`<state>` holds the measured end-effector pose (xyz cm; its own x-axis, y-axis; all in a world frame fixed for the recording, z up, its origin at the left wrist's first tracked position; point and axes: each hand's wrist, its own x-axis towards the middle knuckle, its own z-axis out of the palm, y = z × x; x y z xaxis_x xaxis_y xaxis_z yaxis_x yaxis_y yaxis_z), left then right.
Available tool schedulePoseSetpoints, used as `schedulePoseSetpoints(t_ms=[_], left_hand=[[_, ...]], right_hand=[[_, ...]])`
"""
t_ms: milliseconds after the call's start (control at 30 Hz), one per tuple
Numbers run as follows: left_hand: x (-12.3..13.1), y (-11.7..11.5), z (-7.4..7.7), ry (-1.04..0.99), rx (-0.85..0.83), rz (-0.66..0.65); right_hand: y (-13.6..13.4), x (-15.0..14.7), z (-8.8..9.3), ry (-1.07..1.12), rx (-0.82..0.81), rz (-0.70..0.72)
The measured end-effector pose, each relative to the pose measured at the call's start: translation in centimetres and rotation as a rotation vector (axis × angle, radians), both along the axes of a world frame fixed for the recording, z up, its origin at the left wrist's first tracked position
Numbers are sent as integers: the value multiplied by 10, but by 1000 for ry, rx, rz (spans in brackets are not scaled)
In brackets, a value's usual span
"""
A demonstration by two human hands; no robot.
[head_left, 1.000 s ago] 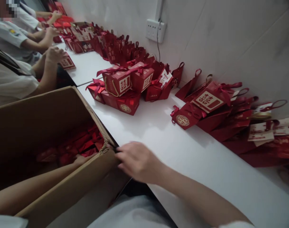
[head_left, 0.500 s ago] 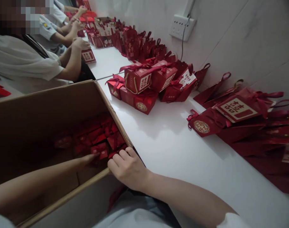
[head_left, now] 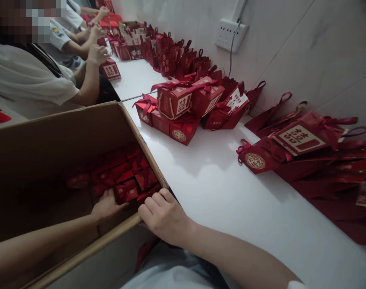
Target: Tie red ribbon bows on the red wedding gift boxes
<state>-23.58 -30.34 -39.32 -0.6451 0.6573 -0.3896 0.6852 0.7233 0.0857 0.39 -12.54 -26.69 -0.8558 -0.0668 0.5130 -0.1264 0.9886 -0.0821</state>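
A large cardboard box (head_left: 129, 114) stands open at the left of the head view, with small red gift boxes (head_left: 125, 189) packed in its far corner. Inside it, my left hand (head_left: 106, 206) rests against these gift boxes, its thumb and fingers apart and nothing visibly held. Part of its fingertips is hidden among the red packets. My right hand (head_left: 161, 214) has its fingers curled over the near right corner of the cardboard rim.
On the white table (head_left: 195, 172) are stacked red boxes with ribbons (head_left: 175, 100). More red bags (head_left: 318, 148) line the wall below a power socket (head_left: 231, 35). Co-workers sit at the upper left, one with hands (head_left: 97, 54) near a red box (head_left: 110, 69).
My left hand has drawn back a little and its fingers have come up into view beside the red gift boxes. My right hand stays on the rim. A co-worker's hands have lifted slightly.
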Motion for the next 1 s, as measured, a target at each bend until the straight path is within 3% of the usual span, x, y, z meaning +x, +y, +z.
schedulePoseSetpoints(t_ms=[167,233,367,600,700,867,1000], left_hand=[[-4,-2,-12,158,-40,-270],[-7,1,-18,162,-77,-308],[-16,10,-21,153,-148,-309],[-19,12,14,183,-148,-247],[-13,7,22,226,-109,-214],[-9,10,16,184,-62,-182],[-9,27,6,146,0,-240]], right_hand=[[-4,6,-6,39,0,-16],[-4,7,-7,46,-5,-20],[-3,5,-6,32,-9,-18],[0,1,-5,57,-16,-1],[0,1,-5,57,-23,3],[1,-1,-2,42,-28,20],[4,-7,0,10,-27,26]])
